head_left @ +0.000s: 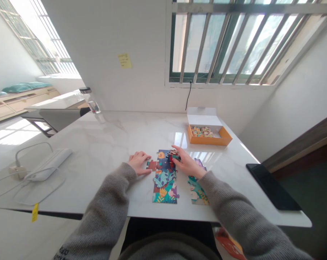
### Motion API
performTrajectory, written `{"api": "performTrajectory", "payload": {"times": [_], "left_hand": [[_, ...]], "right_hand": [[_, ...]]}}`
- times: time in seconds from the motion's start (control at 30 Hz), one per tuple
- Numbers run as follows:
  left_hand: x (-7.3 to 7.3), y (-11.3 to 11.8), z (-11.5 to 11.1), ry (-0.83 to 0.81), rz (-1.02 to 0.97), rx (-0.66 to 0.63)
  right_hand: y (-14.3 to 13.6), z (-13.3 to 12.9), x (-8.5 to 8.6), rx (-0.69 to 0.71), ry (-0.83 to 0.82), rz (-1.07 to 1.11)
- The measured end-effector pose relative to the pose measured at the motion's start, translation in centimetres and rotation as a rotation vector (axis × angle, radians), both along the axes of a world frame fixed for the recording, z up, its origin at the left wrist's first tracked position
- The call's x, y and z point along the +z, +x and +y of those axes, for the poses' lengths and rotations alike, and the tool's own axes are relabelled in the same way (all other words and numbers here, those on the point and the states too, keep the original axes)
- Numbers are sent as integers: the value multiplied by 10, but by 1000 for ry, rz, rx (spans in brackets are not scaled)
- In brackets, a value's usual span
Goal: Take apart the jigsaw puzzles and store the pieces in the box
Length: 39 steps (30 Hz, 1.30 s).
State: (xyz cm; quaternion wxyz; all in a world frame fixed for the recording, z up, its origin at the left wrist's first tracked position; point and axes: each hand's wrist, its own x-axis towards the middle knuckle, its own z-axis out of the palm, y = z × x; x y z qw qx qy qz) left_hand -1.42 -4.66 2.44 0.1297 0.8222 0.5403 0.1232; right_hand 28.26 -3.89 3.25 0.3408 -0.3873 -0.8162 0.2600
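My left hand (138,162) rests low on the white table, its thumb and index finger spread apart beside a reddish-brown puzzle piece (151,165). That piece lies against the left edge of a joined strip of colourful puzzle pieces (163,198). A loose-looking blue leafy puzzle piece (163,178) lies tilted over the strip. Above the strip's upper right, my right hand (186,164) is closed on a small stack of puzzle pieces (173,154), with thumb and fingers around it. Partly under my right wrist lies a second group of puzzle pieces (197,191).
An orange box (210,140) with its white lid raised holds many puzzle pieces at the back right. A black tablet (271,186) lies by the right edge. At left are a white power strip (52,165) with cables and a clear bottle (92,102).
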Motion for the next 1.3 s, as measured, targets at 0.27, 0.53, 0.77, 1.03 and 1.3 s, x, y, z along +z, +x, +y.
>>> {"api": "performTrajectory", "payload": {"times": [0.27,0.53,0.77,1.03,1.3], "left_hand": [[1,9,4,-100,-224,-26],[10,49,-5,-300,-996,-85],[5,72,-2,-195,-830,49],[-1,73,1,115,-371,-87],[16,54,-24,107,-196,54]], "right_hand": [[-4,-3,-1,-22,5,19],[-11,-8,9,-2,-152,147],[-13,-12,10,32,-244,237],[-22,-15,1,79,-38,16],[-2,-1,1,-41,31,26]]}}
